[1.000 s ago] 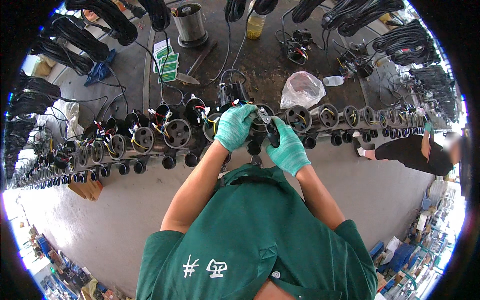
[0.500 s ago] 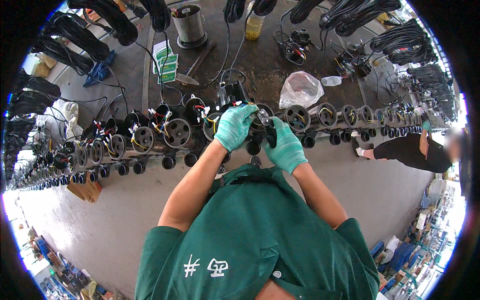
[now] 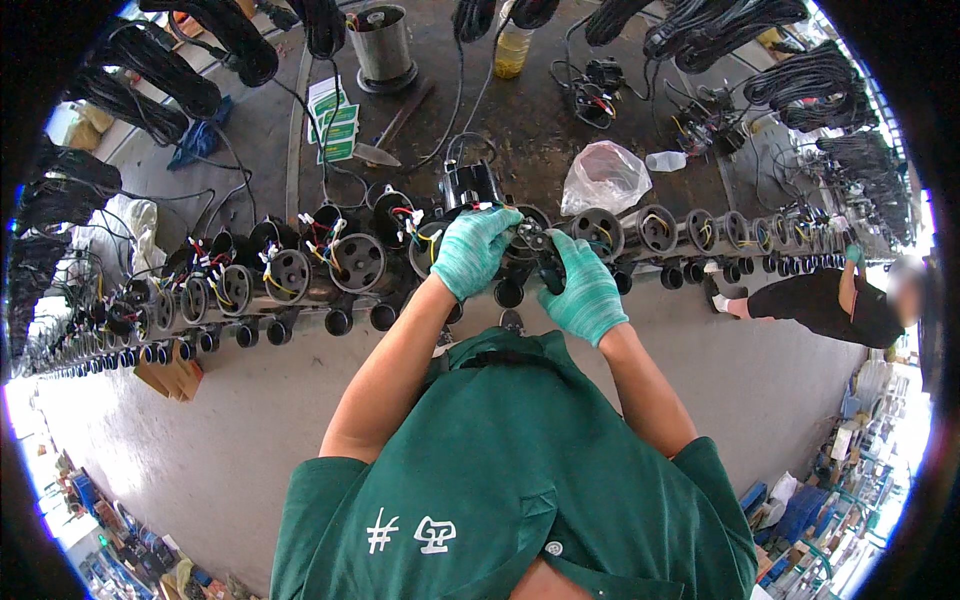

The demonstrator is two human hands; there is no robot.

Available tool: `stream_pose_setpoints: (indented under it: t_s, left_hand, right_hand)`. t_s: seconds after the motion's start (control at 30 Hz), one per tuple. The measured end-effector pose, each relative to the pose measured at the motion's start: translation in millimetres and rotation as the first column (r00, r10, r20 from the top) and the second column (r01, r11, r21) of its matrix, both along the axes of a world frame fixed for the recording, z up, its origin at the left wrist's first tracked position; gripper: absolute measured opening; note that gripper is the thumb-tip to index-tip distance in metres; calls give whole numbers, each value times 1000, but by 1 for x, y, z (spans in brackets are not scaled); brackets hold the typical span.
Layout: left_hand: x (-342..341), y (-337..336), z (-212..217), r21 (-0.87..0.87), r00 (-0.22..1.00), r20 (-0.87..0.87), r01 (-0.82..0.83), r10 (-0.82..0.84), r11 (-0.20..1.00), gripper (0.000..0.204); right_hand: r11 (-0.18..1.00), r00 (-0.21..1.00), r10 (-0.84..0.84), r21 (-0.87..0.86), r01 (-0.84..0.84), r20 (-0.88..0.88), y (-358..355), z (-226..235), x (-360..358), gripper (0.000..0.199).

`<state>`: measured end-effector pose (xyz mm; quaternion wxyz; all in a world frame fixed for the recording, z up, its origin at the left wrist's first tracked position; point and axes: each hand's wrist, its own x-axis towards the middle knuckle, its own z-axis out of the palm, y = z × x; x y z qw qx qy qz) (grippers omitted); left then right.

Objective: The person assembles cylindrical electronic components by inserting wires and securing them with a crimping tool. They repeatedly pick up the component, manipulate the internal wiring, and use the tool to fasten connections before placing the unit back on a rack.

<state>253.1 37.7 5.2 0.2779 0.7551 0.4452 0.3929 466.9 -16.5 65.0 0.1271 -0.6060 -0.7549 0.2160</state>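
Grey concrete floor (image 3: 200, 440) fills the near part of the scene, and a long dark desk (image 3: 520, 150) runs from left to right across the far part. Along its near edge stands one curved row of round black motor units (image 3: 358, 262); about eight show clearly on the left side and about six on the right, and the farther ones are too small to count. Many units have short red, yellow and white wires on top.

Both hands wear teal gloves. The left hand (image 3: 474, 250) and the right hand (image 3: 583, 290) meet at one black motor unit (image 3: 535, 248) in the middle of the row, just in front of the person. The fingers of both hands are curled around it and grasp it; most of its body is hidden, only a dark round face and some thin wires show between the gloves.

Farther on the desk are one metal spool (image 3: 382, 45), one clear plastic bag (image 3: 603, 178), one yellowish bottle (image 3: 512, 45) and some green-white leaflets (image 3: 333, 122). Several bundles of black cable (image 3: 800, 75) hang at the far side. One other person (image 3: 830, 305) in black works at the right.
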Motion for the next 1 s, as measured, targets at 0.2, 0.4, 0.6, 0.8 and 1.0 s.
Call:
stream_pose_setpoints:
  t_s: [0.2, 0.4, 0.6, 0.8, 1.0]
  left_hand:
    - [1, 0, -4, 30, 1000, 19, -4, 4, 1000, 26]
    - [1, -2, -8, 52, 998, 59, -29, 26, 998, 26]
    - [2, -2, 0, -49, 998, 59, -7, 10, 999, 26]
    - [3, 0, 2, -9, 996, 88, -30, 31, 1000, 21]
    - [8, -1, 7, 19, 999, 41, -28, 28, 999, 16]
  right_hand:
    - [1000, 999, 22, 15, -22, 25, 1, -13, 5, 75]
    - [1000, 999, -17, -23, 18, 50, -2, -14, -5, 69]
    - [997, 997, -42, -72, 37, -63, -5, -28, -4, 76]
    - [990, 996, 69, -123, -63, 52, -4, 26, 6, 91]
    - [945, 967, -255, 215, 248, 9, 44, 43, 84, 82]
